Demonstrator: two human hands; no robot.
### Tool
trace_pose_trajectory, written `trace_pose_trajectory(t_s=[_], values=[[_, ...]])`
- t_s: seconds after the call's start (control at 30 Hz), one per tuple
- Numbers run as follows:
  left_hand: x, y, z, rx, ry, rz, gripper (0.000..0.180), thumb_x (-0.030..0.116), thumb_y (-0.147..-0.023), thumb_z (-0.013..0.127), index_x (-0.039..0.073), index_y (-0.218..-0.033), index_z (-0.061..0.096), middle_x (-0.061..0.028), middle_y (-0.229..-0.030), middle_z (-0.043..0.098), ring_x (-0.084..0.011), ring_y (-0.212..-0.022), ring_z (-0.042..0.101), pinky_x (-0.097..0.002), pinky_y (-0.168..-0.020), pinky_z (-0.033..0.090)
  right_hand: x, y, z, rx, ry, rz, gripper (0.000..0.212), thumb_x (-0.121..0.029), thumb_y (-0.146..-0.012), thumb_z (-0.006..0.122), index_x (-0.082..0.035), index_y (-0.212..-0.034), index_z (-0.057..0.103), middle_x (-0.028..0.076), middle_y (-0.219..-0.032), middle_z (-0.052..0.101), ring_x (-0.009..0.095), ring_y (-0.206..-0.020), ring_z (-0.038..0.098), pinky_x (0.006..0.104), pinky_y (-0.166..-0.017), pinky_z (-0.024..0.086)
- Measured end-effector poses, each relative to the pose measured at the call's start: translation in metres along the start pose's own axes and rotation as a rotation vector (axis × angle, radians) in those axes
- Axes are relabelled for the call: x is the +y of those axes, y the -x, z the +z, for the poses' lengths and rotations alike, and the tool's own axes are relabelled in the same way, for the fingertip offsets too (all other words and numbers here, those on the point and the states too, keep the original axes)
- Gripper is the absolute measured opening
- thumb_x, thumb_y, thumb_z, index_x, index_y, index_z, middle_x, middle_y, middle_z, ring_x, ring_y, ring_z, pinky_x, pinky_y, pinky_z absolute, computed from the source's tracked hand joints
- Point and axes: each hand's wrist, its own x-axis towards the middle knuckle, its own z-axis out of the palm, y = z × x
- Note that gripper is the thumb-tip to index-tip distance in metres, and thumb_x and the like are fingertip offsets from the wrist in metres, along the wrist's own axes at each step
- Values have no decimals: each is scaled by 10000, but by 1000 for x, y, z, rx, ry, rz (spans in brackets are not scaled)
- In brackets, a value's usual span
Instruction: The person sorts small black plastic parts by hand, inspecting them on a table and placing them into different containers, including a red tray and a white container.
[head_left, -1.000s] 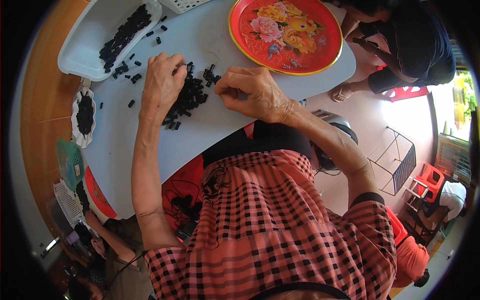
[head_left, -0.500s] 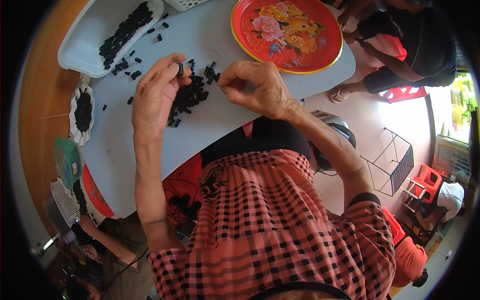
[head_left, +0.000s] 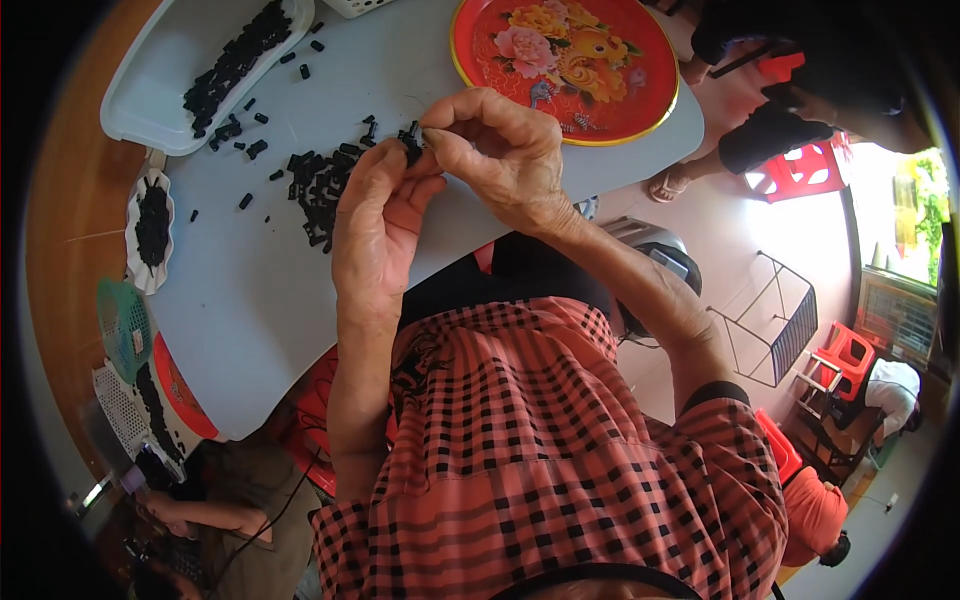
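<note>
My left hand (head_left: 375, 225) pinches a small black cylindrical part (head_left: 411, 152) between thumb and fingertips, above the table. Close against it, the thumb and forefinger of my right hand (head_left: 505, 155) are pressed together at the upper end of that part. Whatever those right fingertips hold is too small to make out. Just left of my left hand lies a loose pile of small black parts (head_left: 318, 190), partly covered by the hand. A few more parts (head_left: 369, 130) show beyond my left fingertips.
A white tub (head_left: 150, 110) of black parts stands far left, below it a scalloped white dish (head_left: 135, 235). A red flowered tray (head_left: 640, 110) lies at the far right of the pale table (head_left: 235, 330). Other people are at left and right; a wire rack (head_left: 770, 320) stands on the floor.
My left hand has moved right, away from over the pile, bringing its black part to my right fingertips. My right hand has shifted slightly left and farther away. Both hands now meet.
</note>
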Motion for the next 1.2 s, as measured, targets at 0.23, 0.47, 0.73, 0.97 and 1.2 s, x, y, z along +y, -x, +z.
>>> trace_pose_trajectory(t_s=[0.23, 0.47, 0.73, 0.97, 1.2], values=[[-5, 7, 1, -66, -562, 372, 249, 114, -910, 585, -36, -1104, 539, -65, -929, 608, -128, -825, 600, -253, -777, 483, 0, 1, 1, -91, -125, 82, 86, -30, -833, 623, 27, -897, 621, 21, -789, 637, 77, -730, 615, 219, -663, 512], [-14, 5, 0, 13, -528, 543, 224, 78, -882, 612, -34, -1069, 558, -35, -921, 584, -90, -851, 540, -234, -804, 445, -4, 0, 0, -91, -335, 210, 72, -15, -837, 615, 31, -893, 619, 38, -805, 647, 94, -763, 630, 230, -707, 522], [-7, 6, 7, 29, -656, 517, 280, -6, -856, 575, -4, -1134, 536, -29, -904, 575, -96, -829, 544, -238, -782, 460, -1, 0, 2, -6, -178, 138, 97, -8, -824, 616, 25, -913, 634, 13, -797, 641, 65, -754, 608, 217, -709, 513], [-4, 9, 3, -57, -993, 634, 519, -62, -810, 578, 41, -1285, 396, -60, -853, 559, -129, -768, 563, -276, -720, 486, 5, 2, 4, -50, 38, 78, 98, -35, -802, 640, 15, -886, 639, 3, -800, 644, 46, -709, 573, 209, -644, 493], [0, 8, -7, -69, -1170, 753, 540, -81, -792, 588, 42, -1287, 411, -66, -823, 550, -166, -740, 568, -302, -705, 487, 4, 2, 6, -125, 290, -132, 112, -31, -752, 644, -5, -860, 628, 55, -746, 621, 121, -653, 594, 251, -617, 496]])
